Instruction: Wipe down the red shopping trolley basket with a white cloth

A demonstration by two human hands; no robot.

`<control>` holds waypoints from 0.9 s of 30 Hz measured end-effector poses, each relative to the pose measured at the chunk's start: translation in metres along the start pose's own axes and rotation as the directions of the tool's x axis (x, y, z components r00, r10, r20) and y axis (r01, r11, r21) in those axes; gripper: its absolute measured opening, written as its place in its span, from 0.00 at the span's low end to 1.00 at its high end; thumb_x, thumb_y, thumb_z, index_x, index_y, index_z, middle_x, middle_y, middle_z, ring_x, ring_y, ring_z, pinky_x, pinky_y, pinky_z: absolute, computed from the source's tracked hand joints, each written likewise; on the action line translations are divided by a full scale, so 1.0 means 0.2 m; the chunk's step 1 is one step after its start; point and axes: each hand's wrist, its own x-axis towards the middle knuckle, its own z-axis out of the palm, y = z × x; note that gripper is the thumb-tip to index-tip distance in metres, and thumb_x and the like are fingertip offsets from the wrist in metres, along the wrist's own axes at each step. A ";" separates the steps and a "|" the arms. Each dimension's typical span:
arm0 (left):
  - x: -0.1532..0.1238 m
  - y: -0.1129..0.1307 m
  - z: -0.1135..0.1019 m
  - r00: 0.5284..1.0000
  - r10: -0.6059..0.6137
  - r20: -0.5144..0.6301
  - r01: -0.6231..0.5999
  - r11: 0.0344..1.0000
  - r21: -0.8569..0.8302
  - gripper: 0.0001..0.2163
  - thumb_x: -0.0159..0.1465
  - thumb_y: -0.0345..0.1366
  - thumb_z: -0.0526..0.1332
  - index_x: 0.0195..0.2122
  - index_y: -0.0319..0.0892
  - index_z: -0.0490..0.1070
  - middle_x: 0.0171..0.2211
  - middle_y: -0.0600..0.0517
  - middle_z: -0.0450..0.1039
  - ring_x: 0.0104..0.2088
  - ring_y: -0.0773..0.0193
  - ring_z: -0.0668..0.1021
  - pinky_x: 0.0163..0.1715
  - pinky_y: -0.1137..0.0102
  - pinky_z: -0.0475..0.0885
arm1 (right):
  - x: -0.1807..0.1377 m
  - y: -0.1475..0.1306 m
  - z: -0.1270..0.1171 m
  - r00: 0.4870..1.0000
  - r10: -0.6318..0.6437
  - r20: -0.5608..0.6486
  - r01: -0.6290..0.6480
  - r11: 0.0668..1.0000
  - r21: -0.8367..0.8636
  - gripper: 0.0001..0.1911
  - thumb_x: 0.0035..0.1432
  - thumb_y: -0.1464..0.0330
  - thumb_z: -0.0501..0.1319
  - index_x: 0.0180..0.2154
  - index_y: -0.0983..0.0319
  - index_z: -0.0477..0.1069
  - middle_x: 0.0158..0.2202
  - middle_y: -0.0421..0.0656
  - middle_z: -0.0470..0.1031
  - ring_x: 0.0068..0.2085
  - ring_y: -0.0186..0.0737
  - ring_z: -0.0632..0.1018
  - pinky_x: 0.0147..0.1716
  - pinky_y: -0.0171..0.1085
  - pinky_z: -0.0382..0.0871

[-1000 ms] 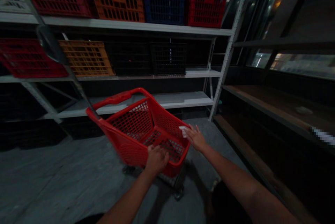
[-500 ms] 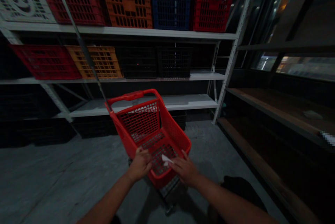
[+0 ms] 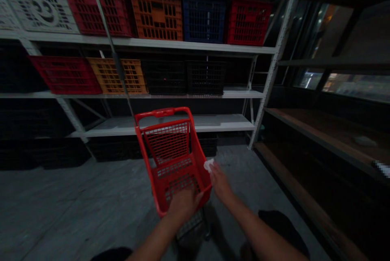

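A red plastic shopping cart (image 3: 201, 163) stands before me with its handle on the far side. My left hand (image 3: 183, 202) grips the near rim of its basket, thumb toward the right corner and the other fingers partly hidden. My right hand (image 3: 220, 183) is beside the basket's right side wall, closed on a crumpled white wipe (image 3: 209, 165). The wipe is at the top edge of that wall; I cannot tell how firmly it touches.
A tall pole (image 3: 105, 25) rises from the cart's left handle corner. Behind stands a white shelving rack (image 3: 213, 48) with coloured crates, including an orange crate (image 3: 157, 16) and a blue crate (image 3: 204, 19). Brown shelves (image 3: 317, 131) line the right side, above the grey floor (image 3: 100, 200).
My right hand has moved up and outward with the wipe, from inside the basket to its right side. My left hand has shifted right along the near rim. The cart has turned slightly.
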 end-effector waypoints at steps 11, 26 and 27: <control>-0.08 -0.03 0.09 0.999 -0.023 0.030 0.020 0.996 0.087 0.20 0.65 0.42 0.40 0.36 0.40 0.70 0.31 0.43 0.76 0.32 0.58 0.78 0.30 0.66 0.68 | 0.01 0.01 0.22 0.997 -0.064 0.049 0.049 0.963 0.265 0.20 0.63 0.62 0.46 0.53 0.60 0.64 0.55 0.46 0.64 0.56 0.40 0.66 0.52 0.44 0.64; -0.12 -0.15 0.06 0.998 0.011 0.065 -0.019 0.993 0.113 0.21 0.65 0.42 0.39 0.36 0.41 0.70 0.32 0.44 0.76 0.34 0.57 0.77 0.33 0.64 0.69 | 0.02 -0.22 0.24 0.985 -0.059 0.161 0.008 0.955 0.297 0.25 0.64 0.66 0.43 0.62 0.55 0.43 0.65 0.39 0.39 0.62 0.39 0.53 0.57 0.38 0.56; -0.13 -0.16 0.05 0.997 0.017 0.070 -0.025 0.993 0.113 0.21 0.65 0.42 0.39 0.37 0.41 0.70 0.33 0.44 0.76 0.35 0.57 0.77 0.33 0.64 0.69 | -0.07 -0.22 0.23 0.986 -0.036 0.163 -0.018 0.947 0.321 0.25 0.64 0.65 0.42 0.62 0.54 0.41 0.65 0.38 0.38 0.62 0.39 0.51 0.58 0.39 0.54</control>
